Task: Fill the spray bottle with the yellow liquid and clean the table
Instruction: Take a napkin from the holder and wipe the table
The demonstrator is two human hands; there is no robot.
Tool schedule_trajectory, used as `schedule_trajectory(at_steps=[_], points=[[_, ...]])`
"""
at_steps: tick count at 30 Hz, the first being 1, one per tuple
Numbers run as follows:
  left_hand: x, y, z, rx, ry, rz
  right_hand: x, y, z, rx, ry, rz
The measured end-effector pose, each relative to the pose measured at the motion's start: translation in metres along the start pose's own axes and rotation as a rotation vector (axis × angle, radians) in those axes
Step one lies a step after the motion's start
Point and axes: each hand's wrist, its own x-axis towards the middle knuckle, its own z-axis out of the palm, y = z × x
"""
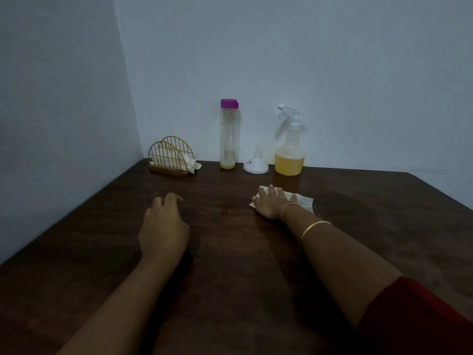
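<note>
The right hand (pixel 272 203) lies flat, fingers spread, pressing a white tissue (pixel 303 199) onto the table (pixel 256 265); it grips nothing, only pins the sheet under the palm. The tissue's long axis runs left to right, its free end sticking out to the right of the hand. The left hand (pixel 163 226) rests empty on the wood, fingers loosely curled, well to the left of the tissue. Straight ahead of the right hand, against the back wall, stands the sprayer (pixel 290 149), its lower part holding yellow liquid, so filling looks done and wiping seems to be the step in hand. Just left of it sits an upturned funnel (pixel 256 162), then a tall bottle (pixel 229 134) with a purple cap and only a little yellow at the bottom, then a wire holder (pixel 171 158) with more tissues in the corner. The dark wood near the tissue shows a faint sheen, likely wet. The right hand is the nearer to both tissue and sprayer, so the wiping falls to it.
</note>
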Motion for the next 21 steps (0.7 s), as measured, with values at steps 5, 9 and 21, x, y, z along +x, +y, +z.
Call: schedule_trajectory(at_steps=[5, 9, 21], points=[[-0.001, 0.002, 0.000, -0.001, -0.013, 0.003, 0.003, 0.032, -0.006, 0.005, 0.018, 0.086], [-0.002, 0.003, -0.001, 0.003, -0.025, 0.025, 0.002, 0.061, -0.011, -0.036, 0.011, 0.116], [-0.001, 0.005, 0.003, -0.019, -0.021, 0.118, -0.027, 0.105, -0.003, 0.028, 0.053, 0.266]])
